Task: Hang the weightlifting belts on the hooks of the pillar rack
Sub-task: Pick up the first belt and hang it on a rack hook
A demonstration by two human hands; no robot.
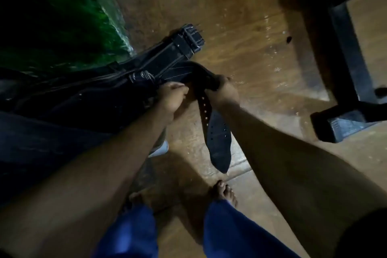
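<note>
Belts first: the one in play (217,132) is a thick black lifting belt, and its punched tongue end hangs straight down between both forearms toward 6 o'clock, tip just above the bare feet (225,194). It droops only gently, so I'd guess stiff leather, fairly heavy, not slippery and definitely not fragile. Best place to grab is the wide body near the fold, not the tapered tip, which would flop around.

Both hands are closed on it right now. The left hand (172,98) is fisted on the near edge of the strap, and the right hand (223,90) is clamped just beside it at 3 o'clock, pinching the part where the belt bends over.

Further out at 11 o'clock a second belt (173,52) lies across a dark pile on the wood floor (240,27), with its buckle (193,36) at the far tip. So I count two belts for sure; the blurry heap at 9 o'clock might hide more, can't really tell. One black metal frame (345,52) stands at 2 o'clock. No hooks visible.
</note>
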